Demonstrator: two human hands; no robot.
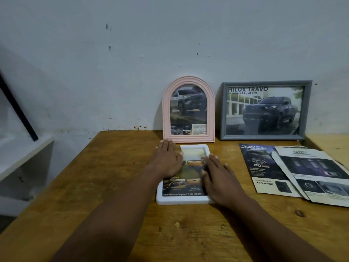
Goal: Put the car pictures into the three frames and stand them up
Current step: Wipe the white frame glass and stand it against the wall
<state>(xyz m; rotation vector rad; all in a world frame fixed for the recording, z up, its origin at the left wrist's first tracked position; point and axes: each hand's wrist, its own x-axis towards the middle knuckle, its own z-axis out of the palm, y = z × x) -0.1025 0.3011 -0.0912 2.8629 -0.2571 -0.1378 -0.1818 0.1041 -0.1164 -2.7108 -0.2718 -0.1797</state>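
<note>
The left hand (167, 159) and right hand (219, 179) rest flat-fingered, gripping nothing, on the white frame (186, 201) lying on the desk (113, 186) beneath them; uneven pressure could skew its car picture (190, 173).

Bare forearms — bare left hand (167, 161), right hand (220, 184)

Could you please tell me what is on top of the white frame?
A car picture lies on the white frame; the left hand and right hand press flat on it, hiding its side edges.
</note>
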